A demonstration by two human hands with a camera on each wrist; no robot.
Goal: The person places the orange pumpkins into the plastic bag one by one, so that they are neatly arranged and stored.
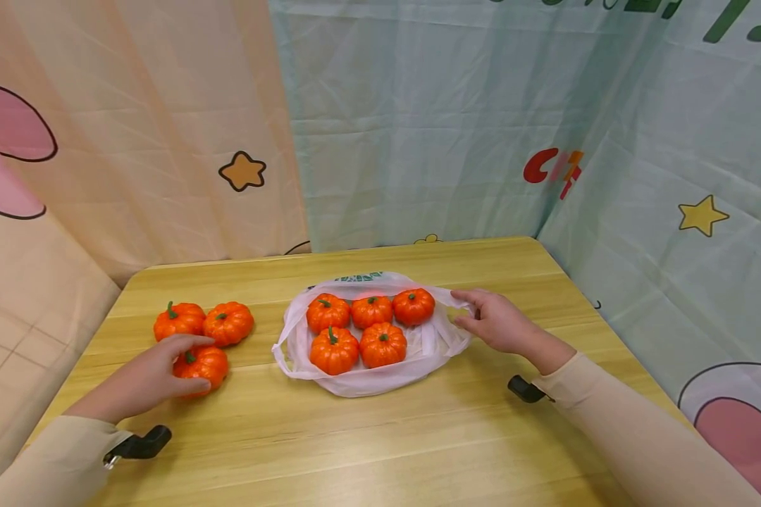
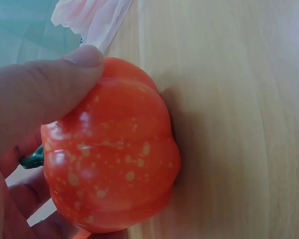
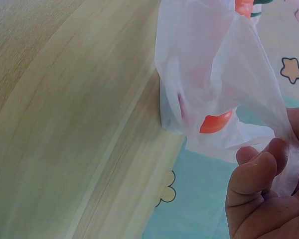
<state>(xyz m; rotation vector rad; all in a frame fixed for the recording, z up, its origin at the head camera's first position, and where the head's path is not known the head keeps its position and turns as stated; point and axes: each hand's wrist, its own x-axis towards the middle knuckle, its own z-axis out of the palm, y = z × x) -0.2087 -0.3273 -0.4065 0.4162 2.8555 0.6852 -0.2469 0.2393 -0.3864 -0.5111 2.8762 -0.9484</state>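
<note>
My left hand (image 1: 149,373) grips a small orange pumpkin (image 1: 208,365) on the left of the table, thumb on its near side and fingers over the far side. In the left wrist view, pale specks dot the pumpkin's skin (image 2: 114,154) and a green stem sticks out towards the palm. Two more pumpkins lie just behind it. At the centre, a white plastic bag (image 1: 380,382) lies with its mouth wide, several pumpkins (image 1: 383,345) inside. On the right, my right hand (image 1: 504,325) pinches the bag's handle; the right wrist view shows the plastic (image 3: 289,164) bunched between thumb and fingers.
The wooden table (image 1: 368,451) ends at patterned cloth curtains (image 1: 418,141) behind and on both sides. A black strap end (image 1: 142,443) hangs at the left wrist, and another (image 1: 525,389) at the right.
</note>
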